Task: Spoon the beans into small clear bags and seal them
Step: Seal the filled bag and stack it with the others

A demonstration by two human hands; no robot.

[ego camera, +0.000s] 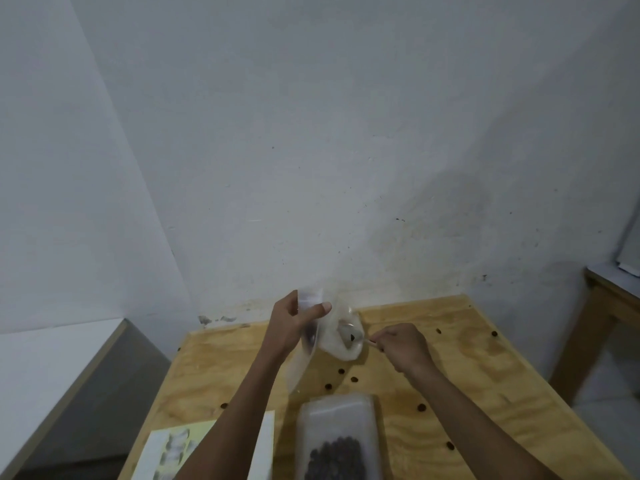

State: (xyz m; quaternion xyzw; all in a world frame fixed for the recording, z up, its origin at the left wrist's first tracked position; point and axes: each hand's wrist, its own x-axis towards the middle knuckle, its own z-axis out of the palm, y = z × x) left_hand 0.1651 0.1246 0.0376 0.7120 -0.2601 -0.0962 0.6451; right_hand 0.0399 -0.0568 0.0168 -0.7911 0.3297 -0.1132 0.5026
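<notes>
My left hand point(294, 323) grips the top edge of a small clear bag point(341, 344) and holds it up above the wooden table point(467, 358). My right hand point(403, 346) pinches the handle of a metal spoon point(349, 336); its bowl sits inside the bag's mouth with one dark bean on it. A clear plastic tub point(337, 431) of dark beans stands near the table's front edge, between my forearms. Several loose beans point(341, 371) lie scattered on the wood.
A pale yellow and white sheet point(173, 452) with more clear bags on it lies at the front left, partly under my left forearm. A white wall rises right behind the table. A second wooden table point(602, 306) stands at the right, a grey surface at the left.
</notes>
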